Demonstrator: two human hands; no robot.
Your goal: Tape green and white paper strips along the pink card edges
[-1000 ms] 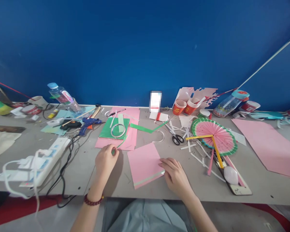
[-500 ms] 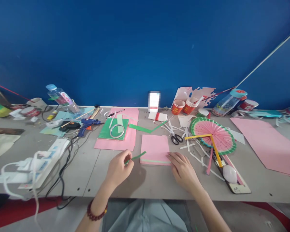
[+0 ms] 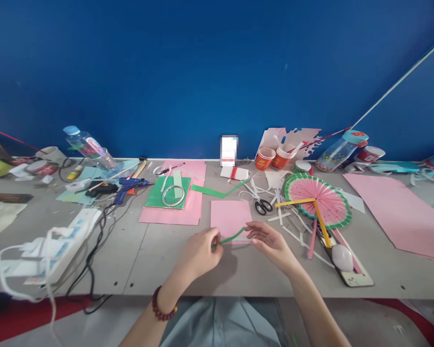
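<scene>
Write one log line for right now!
left hand: pinching green strip | right hand: open near strip's tip | pink square: flat on table

One left hand [image 3: 204, 248] and one right hand [image 3: 271, 246] are counted, with one bead bracelet [image 3: 158, 306] worn. One green paper strip [image 3: 234, 237] is held above one pink paper square [image 3: 230, 215]. One watermelon-patterned fan [image 3: 331, 202], one pair of scissors [image 3: 263, 207], one glue gun [image 3: 131, 185] and one power strip [image 3: 70, 248] are seen. Loose white paper strips [image 3: 281, 217] are too tangled to be counted.
</scene>
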